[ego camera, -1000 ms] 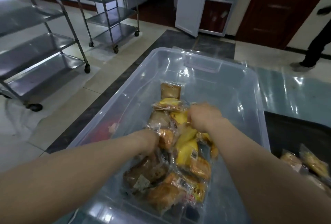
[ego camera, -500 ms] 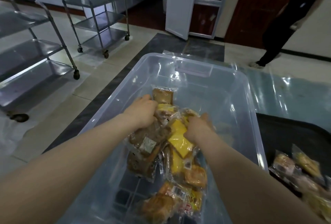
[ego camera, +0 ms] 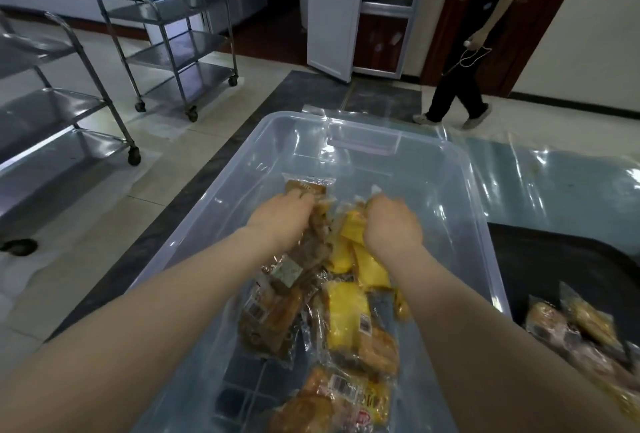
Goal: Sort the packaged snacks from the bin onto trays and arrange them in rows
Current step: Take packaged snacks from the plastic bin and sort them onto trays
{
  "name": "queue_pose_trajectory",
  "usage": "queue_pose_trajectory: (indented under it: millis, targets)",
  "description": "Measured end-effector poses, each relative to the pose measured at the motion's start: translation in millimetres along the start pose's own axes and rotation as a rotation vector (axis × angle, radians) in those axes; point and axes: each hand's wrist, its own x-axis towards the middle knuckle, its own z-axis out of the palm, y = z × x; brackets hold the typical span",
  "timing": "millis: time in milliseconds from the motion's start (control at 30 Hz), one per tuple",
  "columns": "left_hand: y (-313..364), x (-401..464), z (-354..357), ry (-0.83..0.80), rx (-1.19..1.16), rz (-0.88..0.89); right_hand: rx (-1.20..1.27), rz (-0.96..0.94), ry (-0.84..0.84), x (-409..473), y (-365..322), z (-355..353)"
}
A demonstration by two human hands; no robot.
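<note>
Both bare hands are reaching down into the clear plastic bin [ego camera: 460, 190], which is serving here as the landmark. The left hand [ego camera: 284, 214] is curling its fingers over a bunch of brown packaged snacks [ego camera: 277, 297] near the middle of the bin, and those wrappers are hanging down from the grip toward the bin's near end. The right hand [ego camera: 391, 221] is closing around yellow packaged snacks [ego camera: 356, 259] just beside the brown ones, on the side of the bin's right wall; its fingertips are blurred, so how tightly it is gripping cannot be told. One brown packet [ego camera: 306, 186] is lying just beyond the left hand, toward the bin's far wall. More wrapped pastries [ego camera: 332, 401] are lying on the bin floor at its near end, below both forearms. Just right of the bin, a black tray [ego camera: 561, 259] is sitting with its edge close to the bin's right rim, and several packets [ego camera: 571, 325] are resting on it in a loose cluster. Left of the bin, two steel trolleys [ego camera: 173, 48] are standing on the tiled floor, well apart from it. Beyond the bin's far right corner, a person in dark clothes [ego camera: 464, 86] is walking past a dark wooden door.
</note>
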Motion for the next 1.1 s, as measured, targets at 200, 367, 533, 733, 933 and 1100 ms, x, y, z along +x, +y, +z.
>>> queue_pose_trajectory:
  millis: [200, 367, 533, 733, 933, 1100]
  targets:
    - [-2, -3, -21, 0.137, -0.108, -0.093, -0.055, -0.009, -0.028, 2, 7, 5]
    - [-6, -4, -24, 0.203, -0.142, -0.108, -0.197, -0.119, -0.169, 2, 14, 20]
    - [0, -3, -26, 0.325, -0.063, -0.053, -0.181, -0.136, -0.392, -1, 20, 37]
    - [-4, 4, -25, 0.559, 0.034, 0.090, -0.110, -0.073, -0.185, 8, 17, 35]
    - [3, 15, 20, 0.254, 0.116, 0.225, -0.049, -0.016, -0.106, 7, 20, 55]
    - [-12, 12, 51, -0.116, 0.035, 0.008, -0.038, -0.037, -0.287, 3, 22, 71]
